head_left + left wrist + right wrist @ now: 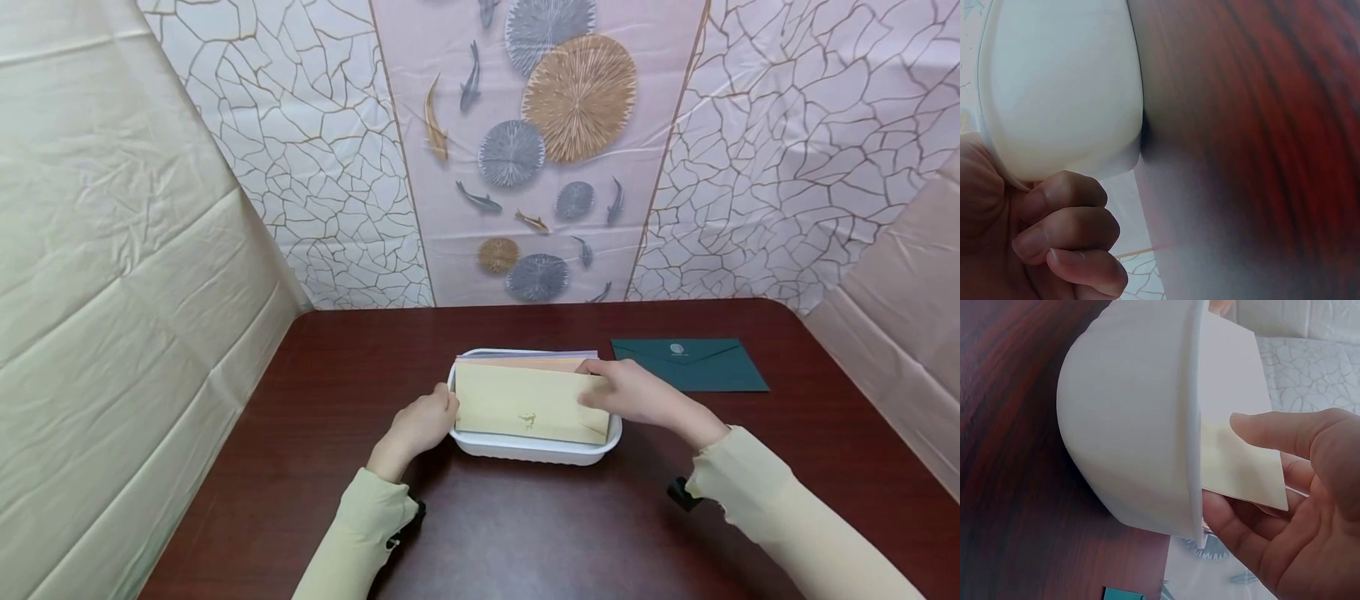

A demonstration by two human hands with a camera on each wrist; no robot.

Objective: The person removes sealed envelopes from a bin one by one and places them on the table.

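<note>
A white plastic basin (pixel 536 454) stands on the table with several envelopes in it. Frontmost is a pale yellow envelope (pixel 517 400) with a small gold print, tilted in the basin. Behind it show the top edges of a peach envelope (pixel 517 363) and a purple one (pixel 555 355). My left hand (pixel 420 423) grips the basin's rim at its left end; in the left wrist view its fingers curl beneath the lip. At the other end my right hand (pixel 636 393) pinches the yellow envelope, thumb on its front face and fingers behind, as the right wrist view shows.
A dark green envelope (pixel 697 375) lies flat on the dark red wooden table (pixel 337 375), just beyond the right hand. Patterned cloth (pixel 315 167) hangs along the table's back edge, with plain cloth (pixel 135 275) at the left side.
</note>
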